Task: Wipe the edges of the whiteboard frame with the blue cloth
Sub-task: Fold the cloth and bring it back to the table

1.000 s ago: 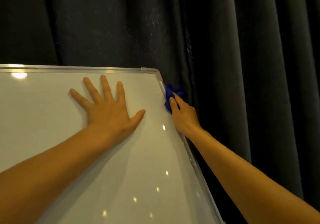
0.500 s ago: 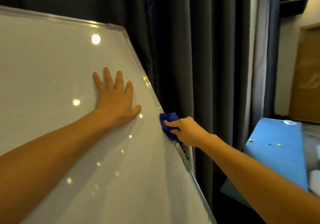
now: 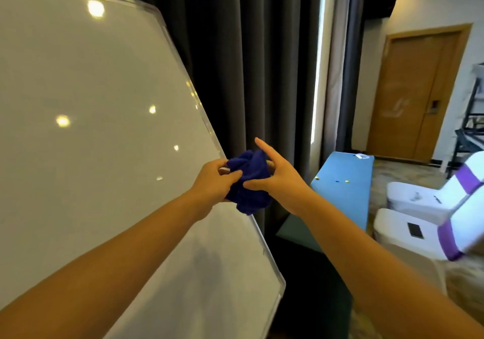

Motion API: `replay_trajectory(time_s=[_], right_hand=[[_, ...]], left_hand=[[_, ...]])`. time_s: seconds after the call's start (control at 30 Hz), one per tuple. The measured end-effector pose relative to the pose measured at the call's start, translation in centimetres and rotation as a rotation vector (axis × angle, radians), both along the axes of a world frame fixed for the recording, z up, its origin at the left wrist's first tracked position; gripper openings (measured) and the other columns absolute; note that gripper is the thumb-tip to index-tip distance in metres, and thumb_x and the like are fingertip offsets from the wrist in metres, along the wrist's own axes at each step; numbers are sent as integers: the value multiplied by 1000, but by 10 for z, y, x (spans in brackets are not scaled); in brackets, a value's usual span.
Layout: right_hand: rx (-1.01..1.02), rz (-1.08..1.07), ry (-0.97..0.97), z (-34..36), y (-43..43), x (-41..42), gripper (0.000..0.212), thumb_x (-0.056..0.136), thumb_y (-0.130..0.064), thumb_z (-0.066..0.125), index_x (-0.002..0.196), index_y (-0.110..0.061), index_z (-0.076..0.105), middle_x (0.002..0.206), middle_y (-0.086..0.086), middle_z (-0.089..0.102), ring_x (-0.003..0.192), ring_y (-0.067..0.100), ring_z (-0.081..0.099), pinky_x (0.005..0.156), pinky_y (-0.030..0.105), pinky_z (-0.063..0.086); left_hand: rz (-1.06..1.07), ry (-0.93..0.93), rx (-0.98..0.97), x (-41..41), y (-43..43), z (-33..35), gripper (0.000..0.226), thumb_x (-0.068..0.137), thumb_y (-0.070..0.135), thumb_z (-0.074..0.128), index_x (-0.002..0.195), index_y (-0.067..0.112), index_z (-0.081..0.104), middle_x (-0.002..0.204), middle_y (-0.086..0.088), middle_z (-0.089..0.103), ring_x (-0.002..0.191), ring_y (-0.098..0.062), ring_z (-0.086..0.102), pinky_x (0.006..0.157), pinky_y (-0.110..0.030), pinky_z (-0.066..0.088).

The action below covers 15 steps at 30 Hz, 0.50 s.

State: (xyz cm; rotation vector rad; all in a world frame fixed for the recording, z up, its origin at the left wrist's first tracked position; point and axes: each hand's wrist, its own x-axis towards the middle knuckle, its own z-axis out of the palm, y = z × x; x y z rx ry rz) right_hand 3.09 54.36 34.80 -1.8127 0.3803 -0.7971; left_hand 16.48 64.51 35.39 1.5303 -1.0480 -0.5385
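A large whiteboard fills the left of the view, its silver frame (image 3: 201, 111) running diagonally down to a lower right corner. The crumpled blue cloth (image 3: 248, 181) is held in front of the frame's right edge, about halfway down. My left hand (image 3: 214, 181) pinches the cloth's left side with thumb and fingers. On the cloth's right side is my right hand (image 3: 277, 179), thumb under it and index finger stretched up and out. Both hands are off the board surface.
Dark curtains (image 3: 248, 64) hang right behind the board's right edge. A blue table (image 3: 345, 189) with small items stands to the right. Two white chairs with purple bands (image 3: 445, 207), one with a phone on its seat, and a wooden door (image 3: 416, 90) lie farther right.
My left hand lifted off the board and came to the cloth. My right hand moved the cloth down along the right frame edge, then off it. The view swung right and down.
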Motion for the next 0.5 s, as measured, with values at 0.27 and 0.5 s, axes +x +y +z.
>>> replay_trajectory(time_s=[0.27, 0.5], right_hand=[[560, 206, -29, -76, -80, -81, 60, 69, -18, 86, 124, -20, 63, 116, 7, 74, 105, 28, 72, 78, 35, 60], [734, 154, -47, -146, -187, -200, 40, 73, -11, 84, 110, -19, 71, 117, 19, 71, 103, 37, 71, 77, 42, 62]], left_hand=[[33, 253, -67, -82, -63, -75, 17, 100, 23, 50, 112, 19, 62, 112, -10, 69, 102, -32, 68, 86, -48, 58], [29, 334, -109, -192, -176, -150, 18, 100, 17, 51, 102, 5, 63, 99, -18, 69, 89, -25, 67, 81, -36, 57]])
